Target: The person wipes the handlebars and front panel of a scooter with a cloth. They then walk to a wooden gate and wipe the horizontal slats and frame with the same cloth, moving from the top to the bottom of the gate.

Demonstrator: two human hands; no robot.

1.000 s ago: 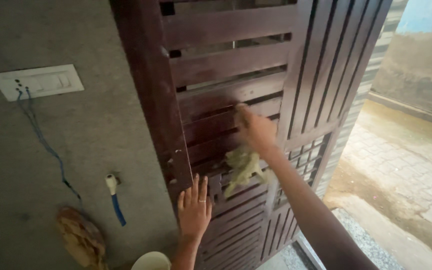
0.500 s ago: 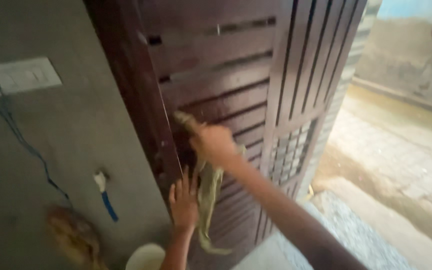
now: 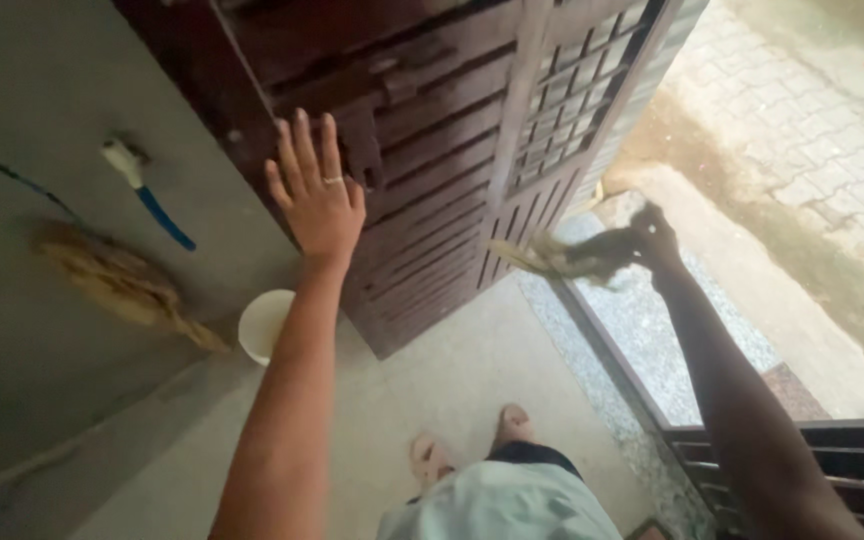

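A dark slatted gate (image 3: 432, 150) is steadied by the flat, spread-fingered left hand (image 3: 317, 195); beside it, a rag (image 3: 562, 255) is clenched in the right hand (image 3: 652, 240).

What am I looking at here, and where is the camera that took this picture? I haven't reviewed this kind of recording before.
There is no machine here. A person wears a camera on the head, so the view looks down along their own two bare arms to their feet on the concrete floor.

The left hand, with a ring on one finger, is spread flat against a dark brown slatted door that stands open. The right hand reaches out low by the door's edge and grips a crumpled rag, blurred in the picture.

At the foot of the grey wall on the left stands a pale bucket; a broom head leans beside it, below a tap with a blue pipe. Beyond the doorway lies a speckled stone step and brick paving.
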